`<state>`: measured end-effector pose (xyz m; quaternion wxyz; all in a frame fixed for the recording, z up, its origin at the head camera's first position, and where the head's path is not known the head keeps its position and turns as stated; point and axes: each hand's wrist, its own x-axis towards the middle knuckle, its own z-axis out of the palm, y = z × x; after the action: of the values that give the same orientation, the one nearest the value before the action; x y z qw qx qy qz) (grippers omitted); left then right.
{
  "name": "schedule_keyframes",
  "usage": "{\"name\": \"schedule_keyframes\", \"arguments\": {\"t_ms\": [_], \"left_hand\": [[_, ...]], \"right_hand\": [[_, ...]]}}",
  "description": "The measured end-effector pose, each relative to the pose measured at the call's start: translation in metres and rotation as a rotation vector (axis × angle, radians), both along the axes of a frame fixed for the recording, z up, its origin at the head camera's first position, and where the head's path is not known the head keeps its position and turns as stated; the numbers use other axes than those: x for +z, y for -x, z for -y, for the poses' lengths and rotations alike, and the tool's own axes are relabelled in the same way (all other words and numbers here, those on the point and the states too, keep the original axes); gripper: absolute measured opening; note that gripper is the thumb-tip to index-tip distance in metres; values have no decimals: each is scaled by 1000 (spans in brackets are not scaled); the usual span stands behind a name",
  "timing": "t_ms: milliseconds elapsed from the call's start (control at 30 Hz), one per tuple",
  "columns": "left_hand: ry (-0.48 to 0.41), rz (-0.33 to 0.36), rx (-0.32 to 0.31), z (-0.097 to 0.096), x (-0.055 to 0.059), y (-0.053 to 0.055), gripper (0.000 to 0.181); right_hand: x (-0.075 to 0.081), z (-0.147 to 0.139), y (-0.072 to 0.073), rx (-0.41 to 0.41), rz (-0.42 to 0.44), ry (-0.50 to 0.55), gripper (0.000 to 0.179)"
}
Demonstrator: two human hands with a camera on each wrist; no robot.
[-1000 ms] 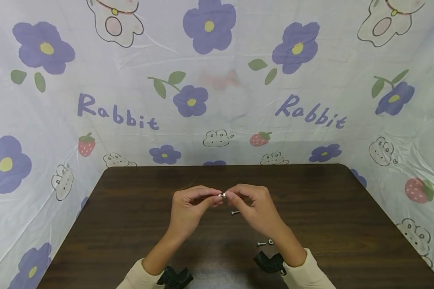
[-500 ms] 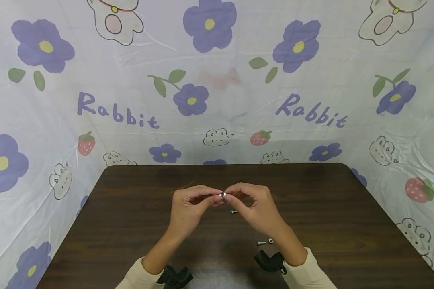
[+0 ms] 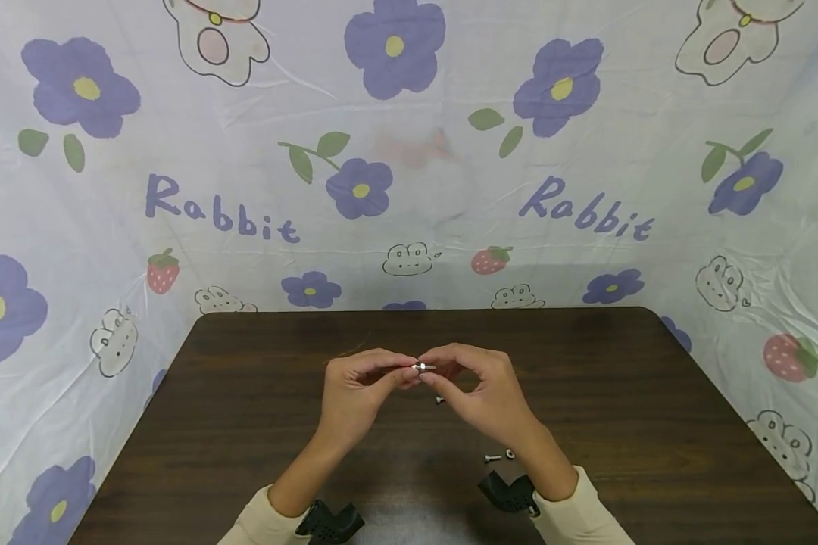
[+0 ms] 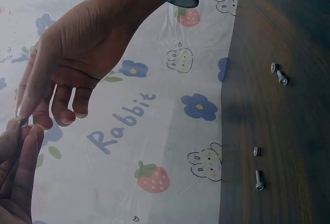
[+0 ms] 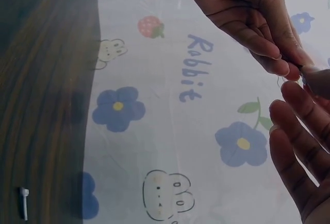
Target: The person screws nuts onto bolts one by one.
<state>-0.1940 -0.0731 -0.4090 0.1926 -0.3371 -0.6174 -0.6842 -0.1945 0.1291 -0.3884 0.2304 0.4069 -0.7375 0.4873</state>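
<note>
Above the middle of the table, my left hand (image 3: 354, 390) pinches one end of a small metal bolt (image 3: 432, 368) between thumb and forefinger. A nut (image 3: 423, 366) sits around the bolt, whose shank points right. My right hand (image 3: 480, 386) has its thumb and forefinger tips at the nut's two sides, pinching it. In the left wrist view the fingertips of both hands meet at the fastener, mostly hidden. The right wrist view shows the other fingers of the right hand (image 5: 304, 141) apart from the fastener.
On the dark wooden table (image 3: 245, 424) lie a loose bolt (image 3: 493, 459) with a nut (image 3: 510, 454) beside it. Another bolt (image 4: 259, 180) and nut (image 4: 257, 151) lie farther back. A patterned cloth (image 3: 409, 151) hangs around the table's back and sides.
The right thumb and forefinger have shifted slightly left along the bolt. The shank's end, covered by those fingers before, now shows between them. The left hand has barely moved.
</note>
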Motion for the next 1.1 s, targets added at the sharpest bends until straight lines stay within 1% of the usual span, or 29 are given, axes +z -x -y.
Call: {"name": "schedule_keyframes", "arguments": {"t_ms": [133, 333, 533, 700, 800, 933, 1100], "left_hand": [[-3, -6, -5, 0, 0, 1, 12], [3, -11, -9, 0, -1, 1, 13], [-5, 2, -12, -1, 1, 1, 12], [-12, 10, -2, 0, 0, 1, 12], [-12, 11, -2, 0, 0, 1, 13], [-10, 14, -6, 0, -1, 1, 13], [-3, 9, 1, 0, -1, 0, 13]], "right_hand": [[0, 1, 1, 6, -16, 3, 22], [-1, 1, 1, 8, -6, -16, 14], [-3, 0, 2, 0, 0, -16, 19], [-2, -1, 2, -1, -50, -5, 29], [-2, -1, 2, -1, -66, -5, 29], [0, 0, 2, 2, -53, -11, 23], [1, 1, 0, 0, 2, -39, 14]]}}
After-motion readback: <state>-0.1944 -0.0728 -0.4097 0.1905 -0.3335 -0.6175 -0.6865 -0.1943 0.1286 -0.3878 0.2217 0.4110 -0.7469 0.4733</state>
